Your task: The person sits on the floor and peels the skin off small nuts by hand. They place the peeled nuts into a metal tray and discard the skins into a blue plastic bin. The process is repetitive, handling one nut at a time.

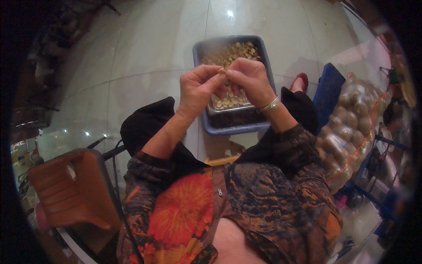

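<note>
Between the fingertips of both hands is a small pale brown piece [221, 71], perhaps a bean or a nut. My left hand [201, 86] pinches it from the left with thumb and forefinger. From the other side, my right hand [248, 78], with a bangle at the wrist, has its thumb and fingertips on it. Beneath them stands a blue-rimmed plastic tub [237, 128]. Many similar brown pieces [246, 51] fill its far part. A clear plastic container [227, 109] sits in the near part, holding paler pieces [227, 103]; my hands partly hide it.
A mesh sack of round items [343, 128] leans at right beside a blue panel [328, 85]. A brown plastic chair or seat [74, 188] stands at lower left. My knees flank the tub on the tiled floor [155, 49]. A red shoe [301, 81] shows at right.
</note>
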The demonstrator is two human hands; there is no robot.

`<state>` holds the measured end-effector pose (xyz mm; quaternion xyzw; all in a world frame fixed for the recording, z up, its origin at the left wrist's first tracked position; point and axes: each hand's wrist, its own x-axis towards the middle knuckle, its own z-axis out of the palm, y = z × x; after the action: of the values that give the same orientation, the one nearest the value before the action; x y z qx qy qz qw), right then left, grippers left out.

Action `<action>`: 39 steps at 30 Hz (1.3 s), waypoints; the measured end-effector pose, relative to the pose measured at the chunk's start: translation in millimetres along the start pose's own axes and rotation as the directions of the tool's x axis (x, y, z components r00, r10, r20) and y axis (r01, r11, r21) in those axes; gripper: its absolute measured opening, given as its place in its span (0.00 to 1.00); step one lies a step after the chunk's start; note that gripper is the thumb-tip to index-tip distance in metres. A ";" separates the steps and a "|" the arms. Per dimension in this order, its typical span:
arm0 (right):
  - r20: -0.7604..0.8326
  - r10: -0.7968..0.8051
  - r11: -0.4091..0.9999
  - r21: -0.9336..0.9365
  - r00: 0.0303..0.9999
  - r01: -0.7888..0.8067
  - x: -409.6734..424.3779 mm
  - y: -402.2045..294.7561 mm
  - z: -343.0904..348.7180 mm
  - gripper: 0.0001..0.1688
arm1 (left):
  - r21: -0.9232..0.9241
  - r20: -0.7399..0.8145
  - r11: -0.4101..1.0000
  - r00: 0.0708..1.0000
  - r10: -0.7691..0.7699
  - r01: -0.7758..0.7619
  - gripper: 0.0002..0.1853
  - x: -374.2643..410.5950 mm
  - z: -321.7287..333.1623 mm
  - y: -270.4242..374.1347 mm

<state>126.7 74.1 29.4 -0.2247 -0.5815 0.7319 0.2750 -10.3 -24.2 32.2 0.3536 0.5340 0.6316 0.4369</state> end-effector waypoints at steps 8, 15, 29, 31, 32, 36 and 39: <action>0.019 0.044 0.999 -0.028 0.999 -0.044 0.8 2.6 -3.3 0.08 | 0.060 0.000 0.998 1.000 -0.011 0.011 0.10 -1.2 -2.4 0.4; 0.065 0.104 0.994 -0.030 0.992 -0.102 1.9 1.1 -6.5 0.05 | 0.367 0.069 0.904 0.976 0.207 -0.218 0.08 0.0 -10.0 -8.6; -0.022 0.072 0.997 -0.003 0.997 -0.072 0.0 5.0 0.5 0.02 | -0.198 0.032 0.954 0.974 -0.224 0.226 0.07 0.6 -5.3 -0.4; 0.012 0.011 0.995 -0.102 1.000 -0.010 -1.9 0.4 -2.6 0.02 | -0.399 0.067 0.871 0.956 -0.285 0.288 0.09 3.8 -11.3 -9.5; -0.008 0.006 0.996 -0.087 1.000 -0.007 -2.3 -1.6 -1.9 0.02 | -0.417 0.070 0.857 0.951 -0.301 0.302 0.09 4.6 -14.0 -10.2; -0.096 -0.206 0.962 -0.204 0.974 0.183 3.6 10.2 -5.2 0.02 | -0.361 0.093 0.875 0.946 -0.311 0.323 0.11 4.4 -12.9 -7.7; -0.040 -0.305 0.880 -0.393 0.952 0.265 4.6 12.8 -7.7 0.02 | -0.229 0.094 0.930 0.958 -0.272 0.286 0.10 1.8 -8.2 -10.1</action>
<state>126.6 80.6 15.2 -0.2227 -0.7252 0.5434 0.3594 -16.7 -25.0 20.7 0.2375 0.4848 0.6121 0.5778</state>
